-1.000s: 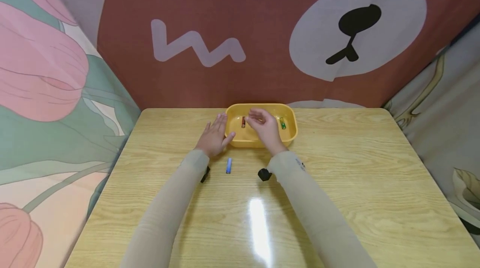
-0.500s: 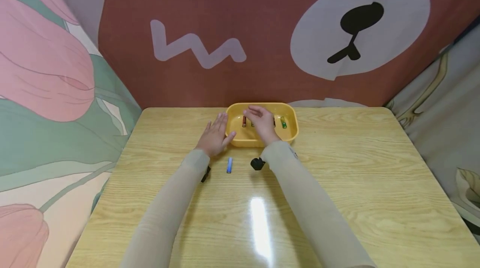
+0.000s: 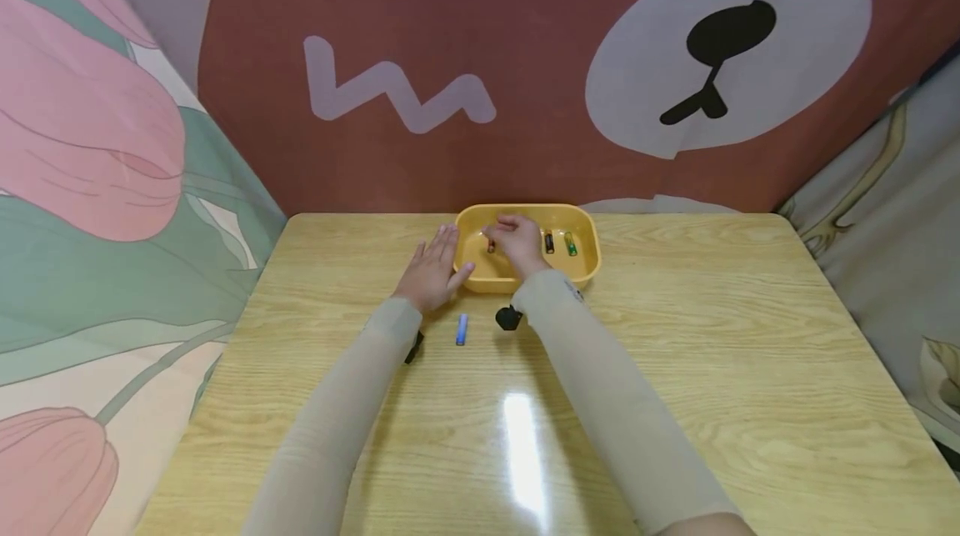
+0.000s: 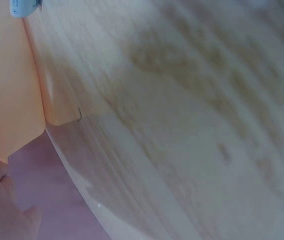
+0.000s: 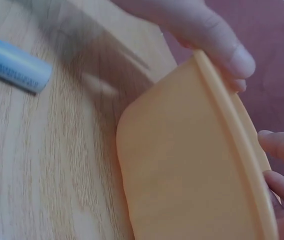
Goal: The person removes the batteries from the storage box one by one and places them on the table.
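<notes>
Against the left end of a yellow plastic tray my left hand rests with straight fingers, its thumb at the front rim. My right hand reaches down into the tray, bent fingers close over a red-brown battery. What lies between those fingertips is hidden, so I cannot tell whether they grip it. To the right in the tray lie a black battery and a green battery. A blue battery lies on the table in front, large in the right wrist view.
The wooden table ends just behind the tray, where a reddish-brown printed cloth hangs. A flower-print cloth hangs at the left. Black wrist cameras sit below both cuffs.
My right hand has shifted left inside the tray toward the red-brown battery, uncovering the black battery. A battery glimpsed beside the red-brown one half a second ago is now hidden. My left hand stays put.
</notes>
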A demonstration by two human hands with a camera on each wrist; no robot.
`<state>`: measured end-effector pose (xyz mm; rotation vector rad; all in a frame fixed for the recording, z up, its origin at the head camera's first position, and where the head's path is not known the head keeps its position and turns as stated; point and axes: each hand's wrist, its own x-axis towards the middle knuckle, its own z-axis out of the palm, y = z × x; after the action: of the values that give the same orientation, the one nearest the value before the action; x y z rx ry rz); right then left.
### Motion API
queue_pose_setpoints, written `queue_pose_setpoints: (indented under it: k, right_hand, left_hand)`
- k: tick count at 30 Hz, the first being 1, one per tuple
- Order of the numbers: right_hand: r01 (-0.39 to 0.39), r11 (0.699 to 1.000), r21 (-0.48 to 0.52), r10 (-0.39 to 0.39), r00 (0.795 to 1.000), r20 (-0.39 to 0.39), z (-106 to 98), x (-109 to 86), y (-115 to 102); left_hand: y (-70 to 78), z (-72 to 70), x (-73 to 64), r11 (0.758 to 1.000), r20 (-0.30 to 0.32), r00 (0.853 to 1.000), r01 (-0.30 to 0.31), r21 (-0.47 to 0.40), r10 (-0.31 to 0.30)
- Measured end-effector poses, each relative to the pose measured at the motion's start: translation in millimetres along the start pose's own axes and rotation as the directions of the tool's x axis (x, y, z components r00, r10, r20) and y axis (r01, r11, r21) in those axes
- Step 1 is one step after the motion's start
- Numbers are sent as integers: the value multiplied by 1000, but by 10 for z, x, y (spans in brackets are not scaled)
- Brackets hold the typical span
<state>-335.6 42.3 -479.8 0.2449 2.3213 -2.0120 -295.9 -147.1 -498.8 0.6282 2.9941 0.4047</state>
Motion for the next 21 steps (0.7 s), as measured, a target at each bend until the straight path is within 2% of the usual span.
queue_pose_setpoints:
  k: [7, 16, 21]
  right_hand:
    - [32, 990, -138, -32, 999, -3, 7, 46, 17]
    - [28, 977, -212, -22, 999, 29, 26, 78, 41]
    - [47, 944, -327, -31, 998, 55, 45, 96, 53]
  left_hand:
    - [8, 10, 11, 1000, -15, 1000, 0, -9, 0]
    - [-17, 23, 11, 1000, -29, 999, -17, -4, 17]
    - [-25, 26, 13, 1000, -32, 999, -19, -6, 19]
